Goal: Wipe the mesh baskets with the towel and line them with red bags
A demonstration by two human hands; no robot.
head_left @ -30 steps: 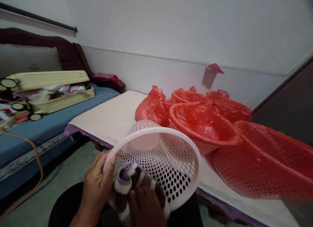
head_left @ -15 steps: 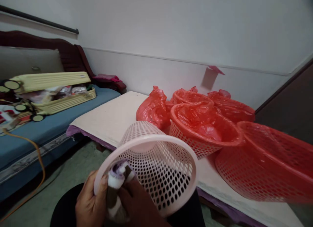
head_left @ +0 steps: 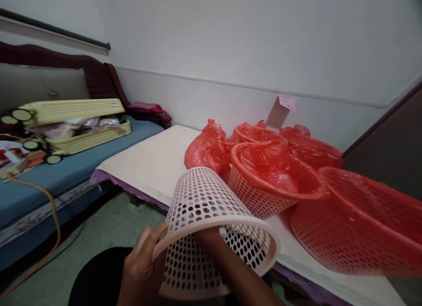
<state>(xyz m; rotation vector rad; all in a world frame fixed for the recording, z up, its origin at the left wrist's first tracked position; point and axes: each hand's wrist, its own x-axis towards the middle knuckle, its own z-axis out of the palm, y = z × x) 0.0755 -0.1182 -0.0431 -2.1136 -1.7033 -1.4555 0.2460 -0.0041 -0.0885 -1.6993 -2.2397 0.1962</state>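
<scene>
A pale pink, perforated plastic basket (head_left: 206,191) is tilted over my lap, its mouth facing me. My left hand (head_left: 141,253) is closed round the left side of its rim. My right hand (head_left: 208,235) reaches through the mouth into the basket, its fingers mostly hidden behind the wall. A whitish bit of the cloth (head_left: 223,231) shows beside that hand; the rest of it shows only in patches through the holes.
Red baskets (head_left: 277,178) lined with red plastic bags stand on a cream board (head_left: 148,161), beside a red bag (head_left: 207,147). On the blue bed (head_left: 85,165) at left lies a half-open yellow suitcase (head_left: 79,125). An orange cord (head_left: 54,213) hangs to the floor.
My right hand has gone from the rim deep into the basket with the cloth. The basket has tipped further over, showing more of its outer wall. My left hand still grips the rim.
</scene>
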